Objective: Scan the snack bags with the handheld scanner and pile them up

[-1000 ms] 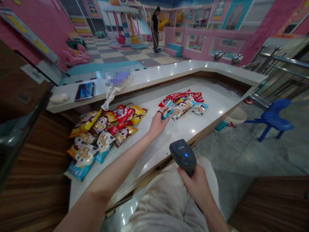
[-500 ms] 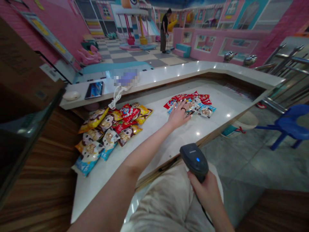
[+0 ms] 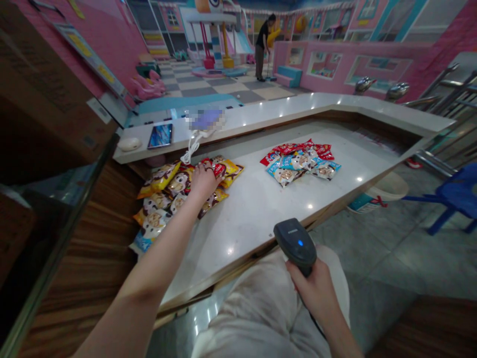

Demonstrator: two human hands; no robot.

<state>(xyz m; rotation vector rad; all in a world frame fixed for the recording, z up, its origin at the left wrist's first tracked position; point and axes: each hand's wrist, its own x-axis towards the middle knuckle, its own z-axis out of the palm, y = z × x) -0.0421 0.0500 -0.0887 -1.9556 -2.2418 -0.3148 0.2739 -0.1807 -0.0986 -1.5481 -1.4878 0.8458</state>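
Left hand [image 3: 204, 180] has swung over from the right heap of shiny red and blue-and-white plastic packets [image 3: 283, 175] to the left heap of glossy yellow, brown, red and blue ones [image 3: 160, 177]. Two heaps, both on the glossy white surface [image 3: 246, 214], too overlapped to count exactly. Printing's too small to read. Those fingers cover a shiny red plastic packet [image 3: 219, 170], can't tell if gripped; well apart, the right hand [image 3: 316, 283]'s wrapped around one dark grey plastic barcode scanner [image 3: 294, 242].
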